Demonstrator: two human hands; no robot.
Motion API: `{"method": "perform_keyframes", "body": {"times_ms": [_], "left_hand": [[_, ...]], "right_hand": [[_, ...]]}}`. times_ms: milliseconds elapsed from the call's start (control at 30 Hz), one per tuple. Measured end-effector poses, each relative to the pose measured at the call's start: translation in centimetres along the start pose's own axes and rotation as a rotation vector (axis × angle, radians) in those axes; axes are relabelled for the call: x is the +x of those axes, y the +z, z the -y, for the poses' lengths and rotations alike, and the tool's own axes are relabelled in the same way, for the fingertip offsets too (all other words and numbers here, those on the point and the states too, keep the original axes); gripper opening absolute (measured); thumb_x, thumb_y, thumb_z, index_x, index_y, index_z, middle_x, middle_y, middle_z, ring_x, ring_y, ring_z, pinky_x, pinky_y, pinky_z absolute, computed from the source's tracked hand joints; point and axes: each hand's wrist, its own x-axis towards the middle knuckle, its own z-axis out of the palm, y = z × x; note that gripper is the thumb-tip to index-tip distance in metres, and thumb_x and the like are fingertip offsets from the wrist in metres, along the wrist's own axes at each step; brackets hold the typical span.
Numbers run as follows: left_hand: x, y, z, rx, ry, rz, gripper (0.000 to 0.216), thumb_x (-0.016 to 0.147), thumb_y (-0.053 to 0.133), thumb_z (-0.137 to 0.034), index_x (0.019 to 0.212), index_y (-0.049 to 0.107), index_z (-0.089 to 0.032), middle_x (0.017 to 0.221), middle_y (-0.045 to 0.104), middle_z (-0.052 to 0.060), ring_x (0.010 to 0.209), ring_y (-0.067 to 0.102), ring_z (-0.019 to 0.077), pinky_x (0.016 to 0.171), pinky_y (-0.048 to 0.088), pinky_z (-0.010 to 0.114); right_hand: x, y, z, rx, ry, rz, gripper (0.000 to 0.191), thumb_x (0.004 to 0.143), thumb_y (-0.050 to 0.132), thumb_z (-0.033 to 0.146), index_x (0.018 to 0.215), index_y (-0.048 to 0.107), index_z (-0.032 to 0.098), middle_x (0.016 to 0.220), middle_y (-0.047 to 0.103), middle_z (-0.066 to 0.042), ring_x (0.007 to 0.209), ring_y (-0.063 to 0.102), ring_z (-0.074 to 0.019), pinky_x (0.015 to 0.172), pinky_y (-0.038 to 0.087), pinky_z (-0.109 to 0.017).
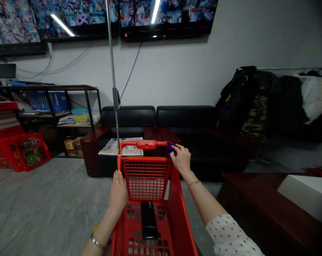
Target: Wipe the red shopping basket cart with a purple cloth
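1. One head view. Red shopping cart [180, 213] sits directly in front of the person, on the tile floor and facing a black sofa [187, 117].
2. Left hand [118, 190]: palm down on the cart's left rim, fingers [117, 177] pressed together and laid flat. Looks like a brace against rolling.
3. Right hand [181, 158]: fingers curled, pinching a purple cloth [171, 147] against the right end of the cart handle [144, 144].
4. A black object [148, 219] lies flat on the basket floor; can't identify it.
5. A metal pole [113, 78] rises from the handle's left corner.
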Motion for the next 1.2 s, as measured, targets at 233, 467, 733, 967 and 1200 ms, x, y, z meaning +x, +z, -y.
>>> {"method": "perform_keyframes", "body": {"times_ms": [233,467,733,967,1200], "left_hand": [[-0.1,-0.2,0.1,-0.022,0.019,-0.019,0.108,0.063,0.049,-0.002,0.148,-0.017,-0.007,0.155,0.024,0.03,0.146,0.021,0.0356,0.112,0.036,0.05],[-0.6,-0.4,0.4,-0.07,0.006,0.021,0.111,0.06,0.052,-0.004,0.15,-0.012,-0.008,0.157,0.019,0.029,0.147,0.018,0.0361,0.111,0.038,0.052],[-1.0,-0.9,-0.1,-0.055,0.022,0.033,0.106,0.063,0.049,-0.001,0.15,-0.011,-0.007,0.158,0.019,0.028,0.148,0.016,0.0333,0.113,0.036,0.05],[-1.2,-2.2,-1.3,0.105,-0.055,0.129,0.095,0.071,0.046,-0.005,0.153,-0.001,-0.009,0.16,0.019,0.022,0.147,0.022,0.0315,0.105,0.044,0.05],[-1.3,-5.1,-3.0,0.249,-0.126,0.275,0.08,0.079,0.042,-0.007,0.153,0.012,-0.012,0.161,0.017,0.017,0.148,0.019,0.0323,0.103,0.04,0.064]], "right_hand": [[0.1,2.3,-0.3,-0.106,-0.14,0.183,0.038,0.091,0.051,0.041,0.12,0.067,0.023,0.138,0.053,-0.011,0.122,0.042,-0.0312,0.097,0.039,-0.044],[-1.9,1.4,-0.4,-0.202,-0.124,0.154,0.033,0.087,0.052,0.028,0.112,0.07,0.019,0.12,0.061,-0.015,0.106,0.047,-0.0311,0.082,0.043,-0.041],[-3.0,1.8,7.6,0.105,-0.27,0.07,0.037,0.09,0.047,0.029,0.122,0.066,0.021,0.13,0.058,-0.01,0.11,0.048,-0.0267,0.091,0.04,-0.039],[-3.9,5.3,15.6,0.075,-0.471,0.268,0.037,0.091,0.05,0.035,0.125,0.062,0.026,0.125,0.061,-0.007,0.108,0.051,-0.025,0.088,0.039,-0.038],[-3.4,2.4,6.5,-0.087,-0.353,0.299,0.038,0.092,0.049,0.038,0.124,0.064,0.025,0.121,0.062,-0.009,0.103,0.053,-0.0235,0.084,0.038,-0.034]]}}
